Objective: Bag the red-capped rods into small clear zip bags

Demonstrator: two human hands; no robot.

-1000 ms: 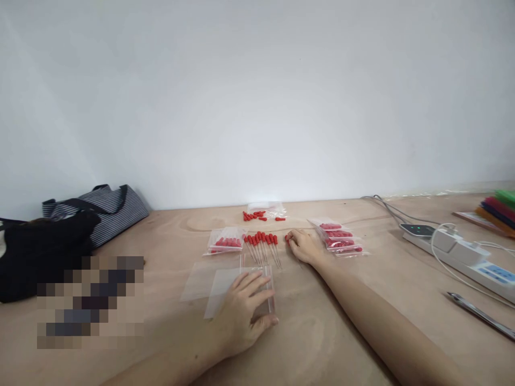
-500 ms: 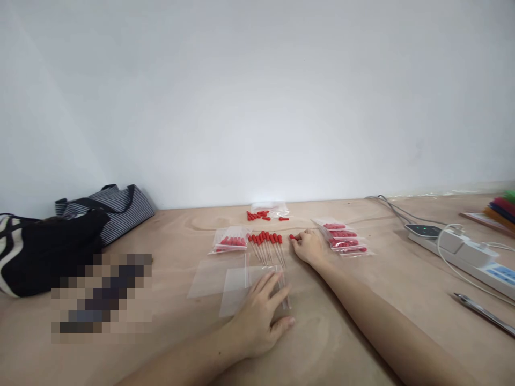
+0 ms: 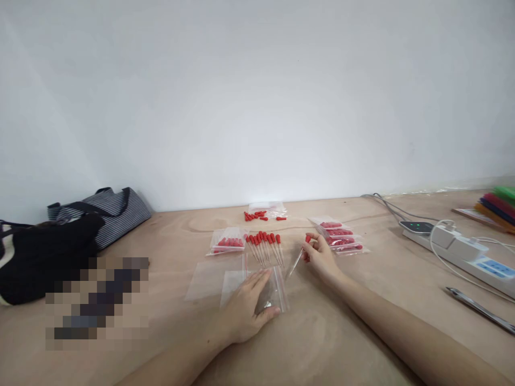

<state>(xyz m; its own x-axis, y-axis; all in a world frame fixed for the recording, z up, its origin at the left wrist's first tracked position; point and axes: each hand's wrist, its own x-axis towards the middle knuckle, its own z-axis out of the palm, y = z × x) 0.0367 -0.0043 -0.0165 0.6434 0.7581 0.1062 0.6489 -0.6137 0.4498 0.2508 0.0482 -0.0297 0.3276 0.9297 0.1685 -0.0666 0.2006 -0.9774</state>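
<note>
A glass dropper with a red rubber bulb is pinched by the bulb in my right hand, its glass tip slanting down to the left. My left hand lies over a clear zip bag, fingers stretched out and thumb spread apart. Another flat zip bag lies partly under that one. Beyond my left hand, several red-bulbed droppers are fanned out side by side on the table. Left of them sits a zip bag with red bulbs inside.
Several filled zip bags overlap beside my right hand. Loose red bulbs and a clear bag lie near the wall. A power strip with cables and a pen are at right. Bags stand at left.
My right hand has pinched a dropper by its bulb and lifted it, moving slightly right. My left hand has shifted slightly on the zip bag, uncovering more of its zip end.
</note>
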